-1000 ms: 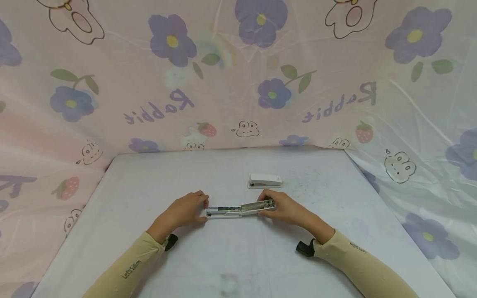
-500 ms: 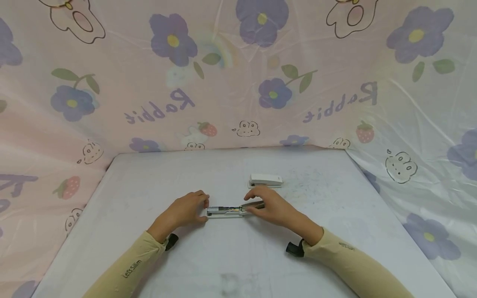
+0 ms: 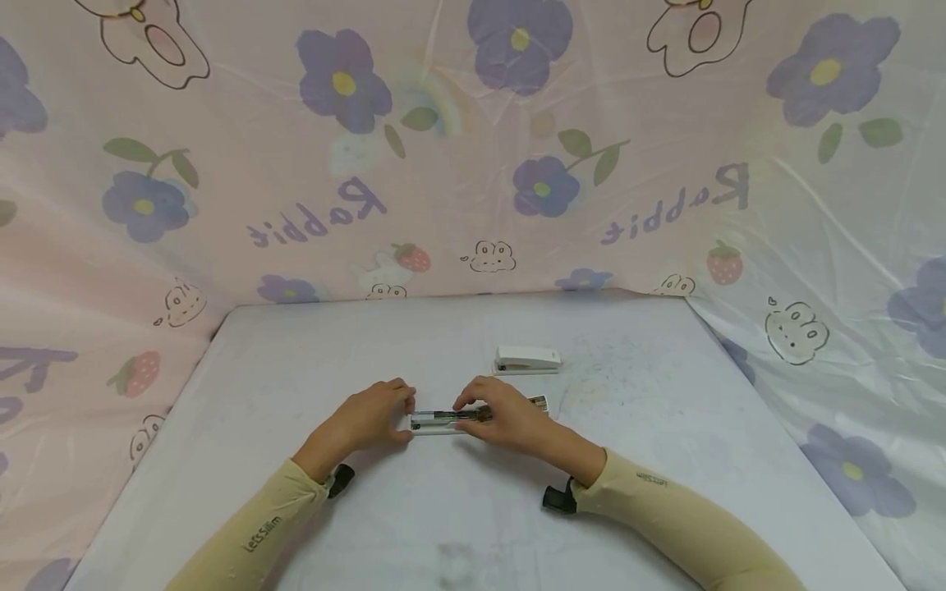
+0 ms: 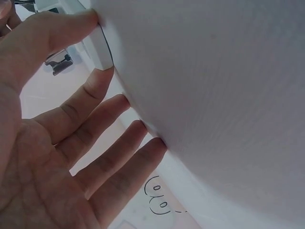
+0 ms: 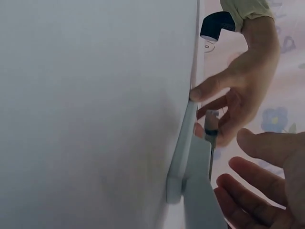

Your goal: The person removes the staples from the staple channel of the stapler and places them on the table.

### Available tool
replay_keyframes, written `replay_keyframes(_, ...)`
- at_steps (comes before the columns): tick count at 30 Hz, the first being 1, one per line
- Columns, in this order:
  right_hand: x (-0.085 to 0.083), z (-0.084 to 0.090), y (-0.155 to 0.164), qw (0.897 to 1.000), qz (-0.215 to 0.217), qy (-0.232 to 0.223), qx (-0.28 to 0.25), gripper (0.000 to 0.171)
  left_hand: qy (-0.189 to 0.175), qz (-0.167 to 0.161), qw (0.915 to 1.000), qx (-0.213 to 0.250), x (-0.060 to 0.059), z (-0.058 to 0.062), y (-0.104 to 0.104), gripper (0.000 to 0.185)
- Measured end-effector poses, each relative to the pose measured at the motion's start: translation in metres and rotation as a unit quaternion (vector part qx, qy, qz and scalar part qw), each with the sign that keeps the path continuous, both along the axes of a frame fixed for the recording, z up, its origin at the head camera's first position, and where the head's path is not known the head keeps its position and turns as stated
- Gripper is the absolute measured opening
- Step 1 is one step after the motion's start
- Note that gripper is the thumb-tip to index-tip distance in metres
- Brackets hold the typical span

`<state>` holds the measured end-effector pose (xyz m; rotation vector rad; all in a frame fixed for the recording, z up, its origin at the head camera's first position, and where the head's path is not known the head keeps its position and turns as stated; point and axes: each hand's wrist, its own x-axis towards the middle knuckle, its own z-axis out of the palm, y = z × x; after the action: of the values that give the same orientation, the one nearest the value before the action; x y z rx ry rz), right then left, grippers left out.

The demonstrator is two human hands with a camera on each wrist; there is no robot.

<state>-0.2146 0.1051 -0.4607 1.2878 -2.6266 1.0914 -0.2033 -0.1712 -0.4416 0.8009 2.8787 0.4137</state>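
While a person sits at a white table [image 3: 296, 509] walled by pink flowered sheeting [image 3: 222, 164], an opened stapler [image 3: 443, 421] lies flat near the table's middle, a little toward the near edge, its top swung out so base and staple channel form one long line. The left hand [image 3: 362, 423] pinches the stapler's left end between thumb and curled fingertips, steadying it against the table. The right hand [image 3: 506, 419] rests over the stapler's middle, fingers bent down onto the metal channel; whether they grip it or only press cannot be told. A second, closed white stapler [image 3: 527, 359] sits just beyond, toward the far edge and apart from both hands. Judging from this, the work on the channel goes best if the left hand pins the base firmly while the right hand's fingertips stay clear of the sprung pusher and move straight along the rail, never twisting it
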Motion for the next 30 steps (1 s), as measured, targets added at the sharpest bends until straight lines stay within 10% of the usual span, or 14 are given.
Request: replay_keyframes(30,-0.001,-0.004,-0.031,0.998,0.001,-0.028,0.064,0.020,0.004,0.003,1.0000,-0.007,-0.003,-0.007,-0.003,0.032)
